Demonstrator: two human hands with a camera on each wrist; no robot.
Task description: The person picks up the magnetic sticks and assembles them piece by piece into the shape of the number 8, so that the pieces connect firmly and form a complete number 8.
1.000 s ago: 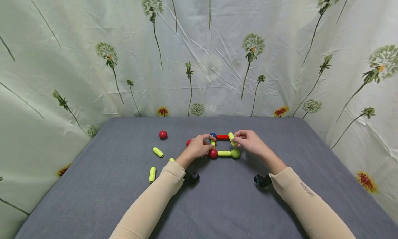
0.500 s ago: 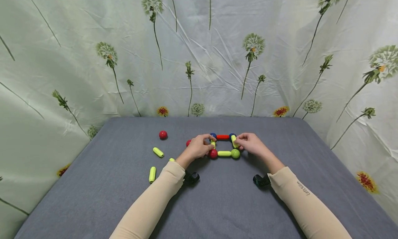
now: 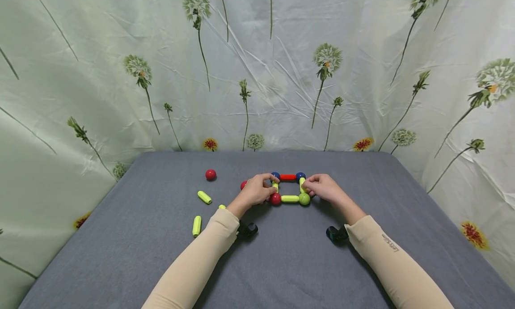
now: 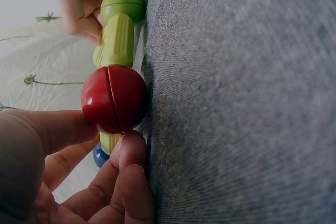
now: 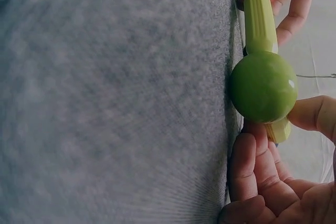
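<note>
A four-sided frame of magnetic-style building rods and balls lies on the grey cloth. Its far side is a red rod [image 3: 288, 177] between two blue balls [image 3: 300, 177]. A yellow rod [image 3: 290, 199] joins the red ball [image 4: 114, 99] to the green ball [image 5: 264, 86] at the near side. My right hand [image 3: 323, 187] pinches the right-side yellow rod [image 3: 302, 184], which lies between a blue ball and the green one. My left hand [image 3: 256, 189] grips the left-side yellow rod [image 3: 275, 184] close to the red ball; its curled fingers partly hide that side.
To the left lie a loose red ball [image 3: 211, 175] and yellow rods [image 3: 204, 197], one [image 3: 196, 226] nearer me. Another rod [image 3: 222, 206] is half hidden by my left wrist. One more red ball [image 3: 243, 184] peeks out behind the left hand. A flowered curtain hangs beyond the table.
My right hand has brought its yellow rod down and slightly right, so it lines up between the far-right blue ball and the green ball. The left hand has stayed put.
</note>
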